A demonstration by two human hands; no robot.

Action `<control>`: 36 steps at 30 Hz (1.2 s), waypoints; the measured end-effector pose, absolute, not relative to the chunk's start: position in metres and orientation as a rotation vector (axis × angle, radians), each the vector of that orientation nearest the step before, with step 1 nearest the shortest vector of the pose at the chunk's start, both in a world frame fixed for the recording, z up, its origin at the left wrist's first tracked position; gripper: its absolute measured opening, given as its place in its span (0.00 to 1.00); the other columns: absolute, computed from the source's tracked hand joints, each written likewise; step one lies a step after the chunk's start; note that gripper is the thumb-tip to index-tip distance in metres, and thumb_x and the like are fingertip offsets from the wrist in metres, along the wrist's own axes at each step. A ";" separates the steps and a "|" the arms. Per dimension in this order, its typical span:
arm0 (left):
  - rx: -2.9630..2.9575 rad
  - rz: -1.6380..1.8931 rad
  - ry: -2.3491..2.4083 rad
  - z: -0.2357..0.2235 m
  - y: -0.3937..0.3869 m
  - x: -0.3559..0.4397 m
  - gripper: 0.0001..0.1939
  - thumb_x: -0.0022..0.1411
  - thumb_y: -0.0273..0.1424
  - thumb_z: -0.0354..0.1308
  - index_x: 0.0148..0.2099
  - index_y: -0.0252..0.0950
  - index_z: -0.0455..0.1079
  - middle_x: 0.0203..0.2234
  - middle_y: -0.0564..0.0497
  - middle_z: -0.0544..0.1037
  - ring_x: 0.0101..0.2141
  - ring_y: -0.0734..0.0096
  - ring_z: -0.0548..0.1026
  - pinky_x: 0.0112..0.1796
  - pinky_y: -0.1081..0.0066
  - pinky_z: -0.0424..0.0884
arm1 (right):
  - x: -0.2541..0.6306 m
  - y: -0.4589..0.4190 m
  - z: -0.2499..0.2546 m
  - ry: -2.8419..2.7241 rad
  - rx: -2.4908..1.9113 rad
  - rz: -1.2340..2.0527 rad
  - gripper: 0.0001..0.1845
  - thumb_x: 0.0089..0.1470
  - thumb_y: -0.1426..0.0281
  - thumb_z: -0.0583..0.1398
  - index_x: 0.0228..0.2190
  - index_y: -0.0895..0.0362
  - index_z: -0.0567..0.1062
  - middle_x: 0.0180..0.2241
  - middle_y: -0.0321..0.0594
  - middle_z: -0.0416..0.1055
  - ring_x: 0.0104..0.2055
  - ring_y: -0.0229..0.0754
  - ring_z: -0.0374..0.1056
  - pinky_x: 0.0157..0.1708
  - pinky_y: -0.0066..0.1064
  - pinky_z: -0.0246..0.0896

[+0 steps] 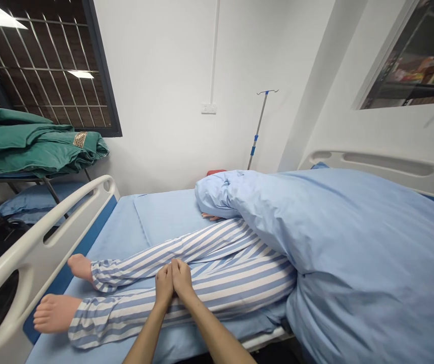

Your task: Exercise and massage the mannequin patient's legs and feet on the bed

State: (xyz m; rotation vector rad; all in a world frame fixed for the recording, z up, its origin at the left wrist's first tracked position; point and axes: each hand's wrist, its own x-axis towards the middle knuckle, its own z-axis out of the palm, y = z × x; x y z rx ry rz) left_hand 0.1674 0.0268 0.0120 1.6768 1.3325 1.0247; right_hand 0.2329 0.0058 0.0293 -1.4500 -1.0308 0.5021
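Observation:
A figure in blue-and-white striped pyjama trousers (pixel 217 268) lies on a hospital bed, its upper body hidden under a light blue duvet (pixel 334 237). Its bare feet (pixel 55 313) point toward the white footboard (pixel 31 253). My left hand (pixel 163 285) and my right hand (pixel 182 278) rest side by side on the nearer trouser leg around the knee. The fingers of both are stretched out, touching each other, and hold nothing. One hand of the figure (pixel 211 217) peeks out from under the duvet's edge.
The blue bed sheet (pixel 156 217) lies beyond the legs. A white headboard (pixel 391 167) stands at the right. An IV pole (pixel 256 131) stands against the wall. Folded green quilts (pixel 31 144) sit on a rack at the left, below a barred window.

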 end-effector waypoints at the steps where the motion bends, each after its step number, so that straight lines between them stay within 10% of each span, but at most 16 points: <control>1: 1.691 1.009 1.323 0.011 0.027 0.168 0.18 0.59 0.38 0.42 0.21 0.37 0.63 0.19 0.51 0.72 0.25 0.70 0.68 0.29 0.72 0.59 | 0.236 0.004 0.035 -1.078 -1.450 0.475 0.22 0.56 0.60 0.48 0.15 0.56 0.60 0.15 0.33 0.59 0.21 0.35 0.55 0.23 0.27 0.47; 15: 1.646 1.041 1.152 0.006 0.024 0.177 0.20 0.56 0.44 0.46 0.22 0.36 0.65 0.20 0.51 0.71 0.25 0.69 0.66 0.31 0.70 0.62 | 0.249 -0.014 -0.001 -1.120 -1.474 0.435 0.24 0.60 0.59 0.44 0.21 0.57 0.69 0.20 0.38 0.68 0.24 0.38 0.61 0.26 0.27 0.50; 24: 1.088 1.114 0.993 0.049 0.022 0.214 0.23 0.53 0.47 0.49 0.16 0.40 0.47 0.08 0.61 0.49 0.14 0.80 0.51 0.19 0.74 0.52 | 0.254 -0.011 -0.001 -0.947 -1.368 0.493 0.27 0.60 0.56 0.43 0.21 0.57 0.70 0.21 0.40 0.69 0.24 0.39 0.62 0.26 0.28 0.53; 36: 1.559 1.152 1.240 0.010 0.016 0.201 0.23 0.57 0.47 0.46 0.21 0.36 0.67 0.19 0.48 0.74 0.24 0.66 0.70 0.30 0.69 0.64 | 0.256 -0.009 0.003 -0.948 -1.393 0.540 0.27 0.56 0.52 0.46 0.20 0.57 0.69 0.22 0.43 0.71 0.26 0.42 0.65 0.28 0.29 0.57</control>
